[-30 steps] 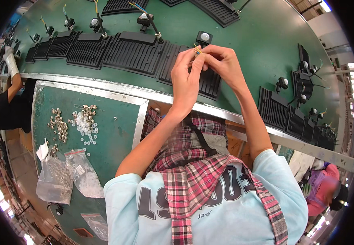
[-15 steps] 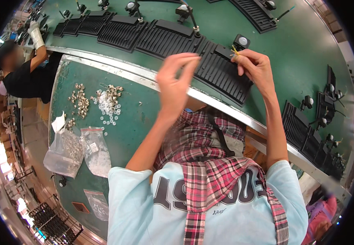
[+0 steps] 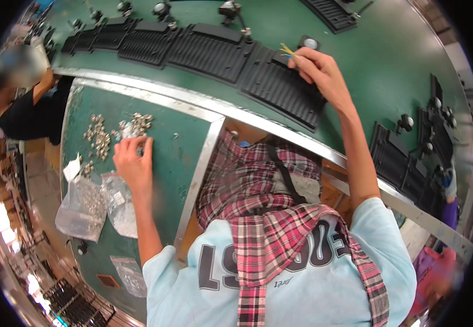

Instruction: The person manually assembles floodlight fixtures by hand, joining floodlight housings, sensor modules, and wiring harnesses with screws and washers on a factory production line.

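Note:
My right hand (image 3: 323, 73) pinches a cable near its bare end, where thin yellow and blue wires (image 3: 287, 50) fan out past the fingertips. Beneath it lies a black ribbed lamp housing (image 3: 283, 92), with a small sensor head (image 3: 308, 43) with a pale round lens at its far edge. Well to the left, my left hand (image 3: 134, 166) is down at the pile of small white plastic rings and metal fittings (image 3: 138, 125). Its fingers are bent downward and drawn in; whatever their tips hold is hidden. A second heap of brass-coloured fittings (image 3: 98, 136) lies just left of it.
More ribbed housings (image 3: 212, 52) run in a row along the green bench (image 3: 378, 71), others (image 3: 397, 155) stand at right. Clear bags of small parts (image 3: 82, 210) lie on the lower green table (image 3: 165, 163). A metal rail (image 3: 187, 101) edges the bench. Co-workers (image 3: 26, 111) are nearby.
My left hand has swung from beside the housing leftward and down to the parts pile. My right hand keeps the cable and has shifted slightly left in view.

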### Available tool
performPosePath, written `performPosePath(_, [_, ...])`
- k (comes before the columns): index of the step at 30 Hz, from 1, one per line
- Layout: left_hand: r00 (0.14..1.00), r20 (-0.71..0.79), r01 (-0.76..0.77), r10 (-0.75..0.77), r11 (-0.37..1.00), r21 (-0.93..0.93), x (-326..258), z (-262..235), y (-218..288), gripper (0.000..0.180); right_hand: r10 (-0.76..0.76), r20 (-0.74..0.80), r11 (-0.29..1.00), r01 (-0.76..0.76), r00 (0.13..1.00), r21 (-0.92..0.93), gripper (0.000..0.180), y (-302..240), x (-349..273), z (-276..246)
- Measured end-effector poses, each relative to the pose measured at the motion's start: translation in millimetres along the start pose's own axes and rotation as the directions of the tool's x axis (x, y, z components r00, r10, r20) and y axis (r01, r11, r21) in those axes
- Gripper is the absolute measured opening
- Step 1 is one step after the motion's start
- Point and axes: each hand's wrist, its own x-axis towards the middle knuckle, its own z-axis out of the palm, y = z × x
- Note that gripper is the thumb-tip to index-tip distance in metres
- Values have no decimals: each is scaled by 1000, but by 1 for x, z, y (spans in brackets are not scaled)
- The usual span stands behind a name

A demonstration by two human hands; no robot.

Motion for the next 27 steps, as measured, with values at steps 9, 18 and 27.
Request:
performPosePath(9, [919,204,394,-337,785,-478,29,-9,26,17,-8,15,1000,8,1000,13,24,-4,-6,0])
performPosePath(18, [882,468,471,63,-51,-881,88,57,187,28,-61,82,997,56,995,60,27,2,-9,-1])
performPosePath(27, [830,460,531,315,-193,-825,99,81,211,26,-18,176,994,-1,984,106,31,-6,-10,-10])
